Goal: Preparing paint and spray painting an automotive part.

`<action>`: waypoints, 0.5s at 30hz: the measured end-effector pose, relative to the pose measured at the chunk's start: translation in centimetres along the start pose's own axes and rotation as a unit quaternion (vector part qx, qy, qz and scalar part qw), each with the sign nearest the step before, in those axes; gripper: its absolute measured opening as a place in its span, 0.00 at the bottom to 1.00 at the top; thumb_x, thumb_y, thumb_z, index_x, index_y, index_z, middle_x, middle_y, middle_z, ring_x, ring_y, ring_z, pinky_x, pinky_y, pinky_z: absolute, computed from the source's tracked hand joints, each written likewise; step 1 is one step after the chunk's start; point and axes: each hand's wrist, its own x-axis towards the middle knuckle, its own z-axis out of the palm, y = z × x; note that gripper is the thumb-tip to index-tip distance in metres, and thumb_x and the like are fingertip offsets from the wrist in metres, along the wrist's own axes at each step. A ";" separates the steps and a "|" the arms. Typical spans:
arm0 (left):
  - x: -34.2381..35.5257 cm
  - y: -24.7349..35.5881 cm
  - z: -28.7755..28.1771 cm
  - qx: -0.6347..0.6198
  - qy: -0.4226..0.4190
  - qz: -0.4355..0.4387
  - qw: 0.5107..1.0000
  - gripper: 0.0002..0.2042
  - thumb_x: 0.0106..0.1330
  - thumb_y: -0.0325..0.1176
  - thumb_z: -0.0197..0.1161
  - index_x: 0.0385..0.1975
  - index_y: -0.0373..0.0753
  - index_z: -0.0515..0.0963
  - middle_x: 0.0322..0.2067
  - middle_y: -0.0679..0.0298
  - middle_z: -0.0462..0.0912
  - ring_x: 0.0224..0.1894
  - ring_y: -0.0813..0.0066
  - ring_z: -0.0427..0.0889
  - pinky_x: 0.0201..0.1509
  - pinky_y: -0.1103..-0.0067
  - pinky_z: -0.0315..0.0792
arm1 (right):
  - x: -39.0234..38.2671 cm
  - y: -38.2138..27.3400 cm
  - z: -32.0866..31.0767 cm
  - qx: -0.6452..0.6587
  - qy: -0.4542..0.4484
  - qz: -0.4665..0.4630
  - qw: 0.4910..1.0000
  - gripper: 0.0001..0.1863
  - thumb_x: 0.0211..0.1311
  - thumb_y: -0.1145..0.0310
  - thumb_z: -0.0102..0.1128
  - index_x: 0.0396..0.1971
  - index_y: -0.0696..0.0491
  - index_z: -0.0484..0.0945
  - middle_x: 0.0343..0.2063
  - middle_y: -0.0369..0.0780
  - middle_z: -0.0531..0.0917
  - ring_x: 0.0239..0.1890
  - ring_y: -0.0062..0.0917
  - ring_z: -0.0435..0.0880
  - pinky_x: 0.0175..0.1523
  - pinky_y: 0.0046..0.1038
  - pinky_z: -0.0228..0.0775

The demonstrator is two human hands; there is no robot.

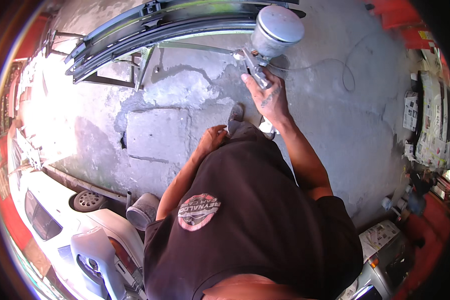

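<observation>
My right hand (pixel 271 100) is wrapped round a spray gun (pixel 255 70), held out in front of me. A large, pale metal paint cup (pixel 280 31) sits on top of the gun, close to long dark car trim parts (pixel 170 25). Those parts lie across a metal stand (pixel 144 67). Low by my left thigh, my left hand (pixel 211 140) has its fingers curled. Something small and white shows at its fingertips, too small to name.
A thin hose (pixel 330 61) loops over the concrete floor (pixel 330 125) on the right. Behind on the left are a white car (pixel 60 210), a bucket (pixel 142 212) and a loose pale body panel (pixel 97 255). Newspaper-covered parts (pixel 432 120) line the right side; another car (pixel 382 270) is lower right.
</observation>
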 end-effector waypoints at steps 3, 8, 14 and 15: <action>2.2 2.0 -1.8 -0.047 0.007 0.003 0.999 0.19 0.73 0.39 0.60 0.55 0.31 0.81 0.41 0.44 0.88 0.46 0.52 0.89 0.51 0.66 0.79 | 0.6 1.0 -1.8 -0.027 0.059 0.043 0.997 0.17 0.69 0.59 0.66 0.48 0.57 0.83 0.24 0.45 0.85 0.26 0.30 0.83 0.38 0.34 0.75; 4.4 4.1 -3.7 -0.046 -0.020 0.066 0.997 0.19 0.73 0.39 0.60 0.55 0.30 0.80 0.41 0.43 0.88 0.46 0.54 0.89 0.51 0.66 0.79 | 1.0 2.1 -4.0 -0.014 0.185 0.096 0.978 0.15 0.69 0.60 0.68 0.39 0.58 0.83 0.17 0.33 0.77 0.17 0.16 0.75 0.23 0.23 0.68; 6.2 4.8 -6.8 -0.027 -0.103 0.108 0.988 0.20 0.75 0.41 0.59 0.56 0.32 0.81 0.46 0.46 0.88 0.50 0.59 0.87 0.55 0.68 0.78 | 1.1 0.3 -1.8 -0.027 0.205 0.144 0.968 0.15 0.68 0.60 0.68 0.38 0.60 0.83 0.20 0.39 0.80 0.21 0.21 0.78 0.30 0.28 0.71; 6.5 4.7 -7.9 -0.011 -0.121 0.107 0.987 0.20 0.76 0.41 0.58 0.56 0.32 0.81 0.47 0.47 0.88 0.50 0.60 0.87 0.54 0.68 0.78 | 1.1 -0.4 -0.7 -0.022 0.190 0.157 0.969 0.14 0.68 0.62 0.67 0.40 0.60 0.83 0.23 0.43 0.84 0.25 0.26 0.81 0.37 0.33 0.74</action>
